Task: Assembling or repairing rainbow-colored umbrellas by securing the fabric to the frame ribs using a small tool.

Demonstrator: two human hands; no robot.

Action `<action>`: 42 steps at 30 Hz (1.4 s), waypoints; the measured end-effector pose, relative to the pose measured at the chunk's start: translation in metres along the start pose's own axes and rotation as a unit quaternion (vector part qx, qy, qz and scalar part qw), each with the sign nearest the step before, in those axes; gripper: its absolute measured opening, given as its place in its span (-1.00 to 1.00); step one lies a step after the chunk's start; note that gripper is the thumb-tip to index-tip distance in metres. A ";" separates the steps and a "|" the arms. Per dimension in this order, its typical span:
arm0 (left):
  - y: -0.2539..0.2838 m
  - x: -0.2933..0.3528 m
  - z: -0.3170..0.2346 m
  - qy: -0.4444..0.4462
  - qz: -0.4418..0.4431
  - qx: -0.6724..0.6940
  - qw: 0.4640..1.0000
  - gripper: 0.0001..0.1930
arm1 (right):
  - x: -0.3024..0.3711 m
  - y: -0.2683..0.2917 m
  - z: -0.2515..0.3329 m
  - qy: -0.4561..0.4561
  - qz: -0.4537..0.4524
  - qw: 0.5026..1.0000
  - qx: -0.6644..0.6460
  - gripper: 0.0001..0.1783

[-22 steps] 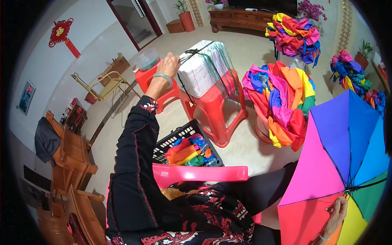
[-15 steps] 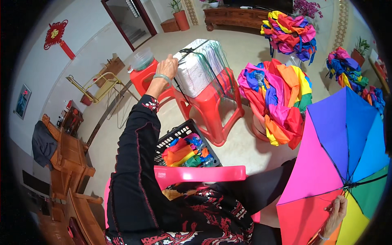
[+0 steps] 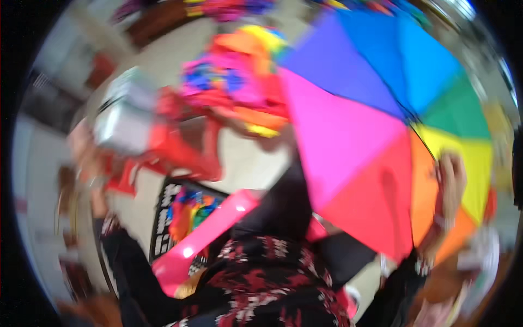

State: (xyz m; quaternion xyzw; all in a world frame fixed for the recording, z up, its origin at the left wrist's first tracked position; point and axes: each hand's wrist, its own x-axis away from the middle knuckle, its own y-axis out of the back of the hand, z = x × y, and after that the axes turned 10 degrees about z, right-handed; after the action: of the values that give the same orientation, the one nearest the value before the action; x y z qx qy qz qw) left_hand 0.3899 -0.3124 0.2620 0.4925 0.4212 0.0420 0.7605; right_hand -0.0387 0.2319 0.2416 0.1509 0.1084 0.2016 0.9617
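Note:
A rainbow umbrella is spread open on my right, its inside with thin dark ribs facing me. My right hand is in front of its yellow and orange panels, fingers curled together close to a dark rib; what they pinch is too blurred to make out. My left hand reaches out at the far left, smeared by motion, beside a white block-shaped bundle with a dark band round it. The bundle rests on a red plastic stool. Whether my left fingers touch the bundle cannot be told.
A heap of rainbow fabric lies beyond the stool. In front of me stands a black basket with more colourful fabric, partly behind a pink plastic chair part. Another bright heap is at the top edge.
The view has swung to the right and blurred, so the stool and bundle now appear further left. The umbrella shows more fully, and my right hand is higher in view by its ribs.

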 end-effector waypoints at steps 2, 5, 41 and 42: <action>0.048 -0.024 -0.052 -0.062 -0.049 0.011 0.997 -0.78 | -0.009 0.021 0.010 0.014 -0.025 0.996 -0.079 -0.84; 0.024 -0.044 -0.149 -0.115 0.065 0.334 0.933 -0.88 | 0.004 0.048 0.015 0.027 -0.073 0.993 -0.094 -0.84; -0.179 -0.035 -0.684 -0.020 0.616 0.598 0.513 -0.80 | -0.094 -0.030 -0.239 -0.179 -0.080 0.943 0.269 -0.81; -0.175 -0.033 -0.686 -0.010 0.605 0.617 0.503 -0.82 | -0.093 -0.034 -0.243 -0.180 -0.106 0.927 0.310 -0.81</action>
State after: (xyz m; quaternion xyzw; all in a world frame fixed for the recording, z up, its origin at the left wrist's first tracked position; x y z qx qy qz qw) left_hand -0.1607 0.0719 0.0349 0.9724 -0.0673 0.2160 0.0575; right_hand -0.1755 0.2227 0.0178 0.4632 0.0060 0.0240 0.8859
